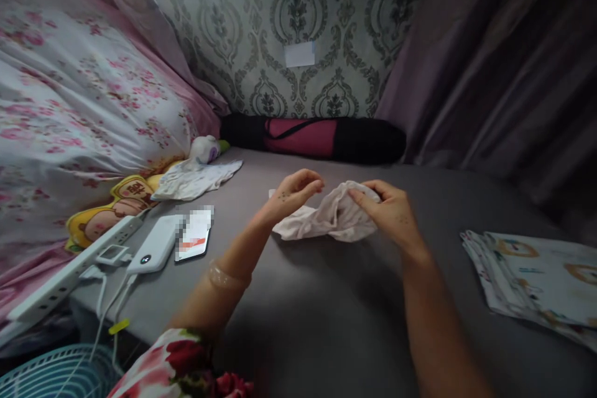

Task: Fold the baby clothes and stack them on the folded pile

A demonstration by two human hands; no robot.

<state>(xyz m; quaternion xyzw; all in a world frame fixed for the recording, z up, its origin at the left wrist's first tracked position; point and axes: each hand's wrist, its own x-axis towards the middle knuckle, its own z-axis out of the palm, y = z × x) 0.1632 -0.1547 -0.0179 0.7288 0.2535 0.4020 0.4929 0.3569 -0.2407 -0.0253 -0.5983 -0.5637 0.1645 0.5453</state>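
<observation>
A small crumpled pale pink cloth [333, 221] lies on the grey sheet [326, 305] in front of me. My right hand [389, 208] pinches its upper right edge, fingers pressed together on the fabric. My left hand [296, 193] hovers at the cloth's upper left edge with its fingers curled toward the thumb; I cannot make out whether fabric is between them. A clear bangle sits on my left wrist.
A stack of folded printed cloths [536, 277] lies at the right. At the left are a white power bank [156, 245], a phone [193, 236], a power strip [79, 264], another small garment [198, 177] and a flowered quilt [88, 106]. A black-and-pink roll [317, 137] lies against the wall.
</observation>
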